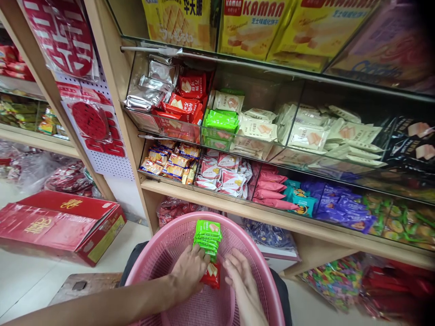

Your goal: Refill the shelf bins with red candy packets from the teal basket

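A pink plastic basket [163,230] with mesh walls stands in front of me, below the shelves. In it is a tight row of bright green snack packets [208,235], with a red snack packet [213,276] at the near end. My left hand [190,271] reaches in from the left, its fingers curled against the near part of the row; its fingertips are partly hidden. On the other side of the packets, my right hand [240,277] is open, fingers slightly apart, with nothing visible in it.
Clear shelf bins hold green packets [221,121], red packets [185,104], white packets [258,129] and purple packets [340,206]. A wooden shelf edge [272,219] runs just behind the basket. On the floor at left lie a red box [61,222] and a wooden stool [86,287].
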`<state>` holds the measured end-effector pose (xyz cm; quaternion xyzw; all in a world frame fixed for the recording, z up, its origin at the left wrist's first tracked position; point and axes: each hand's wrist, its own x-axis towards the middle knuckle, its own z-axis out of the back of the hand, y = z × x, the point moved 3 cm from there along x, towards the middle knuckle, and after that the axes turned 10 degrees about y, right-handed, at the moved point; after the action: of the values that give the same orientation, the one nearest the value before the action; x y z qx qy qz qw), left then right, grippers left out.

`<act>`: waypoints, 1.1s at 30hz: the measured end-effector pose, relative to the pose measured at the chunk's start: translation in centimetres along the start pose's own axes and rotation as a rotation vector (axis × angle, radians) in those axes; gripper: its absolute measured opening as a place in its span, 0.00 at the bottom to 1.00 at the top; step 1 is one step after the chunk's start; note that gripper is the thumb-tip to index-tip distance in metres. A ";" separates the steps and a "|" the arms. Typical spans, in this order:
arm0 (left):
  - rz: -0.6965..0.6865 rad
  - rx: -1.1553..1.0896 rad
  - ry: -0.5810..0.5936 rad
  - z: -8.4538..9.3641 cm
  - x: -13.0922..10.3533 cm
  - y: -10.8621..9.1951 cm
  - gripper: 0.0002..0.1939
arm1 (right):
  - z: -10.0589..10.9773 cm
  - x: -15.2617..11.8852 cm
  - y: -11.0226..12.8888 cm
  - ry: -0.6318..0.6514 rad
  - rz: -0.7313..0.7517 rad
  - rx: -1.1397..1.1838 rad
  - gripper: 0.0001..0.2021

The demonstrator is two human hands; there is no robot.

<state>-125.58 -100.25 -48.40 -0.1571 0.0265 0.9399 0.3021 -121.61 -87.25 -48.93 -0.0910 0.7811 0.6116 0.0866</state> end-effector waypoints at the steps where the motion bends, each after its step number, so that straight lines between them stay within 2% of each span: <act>1: 0.004 0.002 -0.001 0.0 0.0 0.0 0.22 | 0.0 0.0 0.1 0.000 0.004 0.012 0.28; 5: 0.032 0.013 -0.009 0.5 -0.3 0.3 0.18 | -0.3 0.2 0.1 0.027 0.005 0.044 0.28; 8: 0.031 0.034 -0.026 0.2 -0.2 0.6 0.18 | -0.8 0.3 0.1 0.081 0.012 -0.045 0.26; 12: 0.030 0.077 -0.010 -1.1 0.3 0.9 0.24 | -1.7 0.1 -0.2 0.203 0.089 -0.267 0.15; 15: 0.055 0.075 -0.017 -1.3 0.4 1.1 0.27 | -2.0 -0.1 -0.6 0.249 0.132 -0.441 0.09; 20: 0.074 0.061 -0.014 -0.2 -0.7 0.8 0.28 | -2.1 -0.1 -1.5 0.381 0.108 -0.746 0.04; 23: 0.124 0.033 -0.013 1.0 -2.5 0.3 0.20 | -1.9 -0.2 -2.1 0.439 0.044 -0.905 0.07; 25: 0.116 0.004 0.045 1.8 -4.0 -0.3 0.14 | -1.8 -0.4 -2.3 0.436 -0.002 -1.013 0.09; 29: -0.014 -0.124 0.366 2.3 -6.0 -1.7 0.17 | -1.7 -0.8 -2.1 0.411 -0.076 -1.226 0.13; 31: -0.038 -0.160 0.494 2.0 -6.0 -1.9 0.23 | -1.7 -0.9 -2.1 0.422 -0.107 -1.307 0.13; 33: -0.030 -0.163 0.531 1.4 -5.3 -1.8 0.29 | -1.7 -0.9 -2.3 0.427 -0.129 -1.359 0.13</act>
<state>-120.83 -101.57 -45.36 -0.4219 0.0268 0.8603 0.2849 -120.21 -89.35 -50.45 -0.2887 0.2203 0.9255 -0.1078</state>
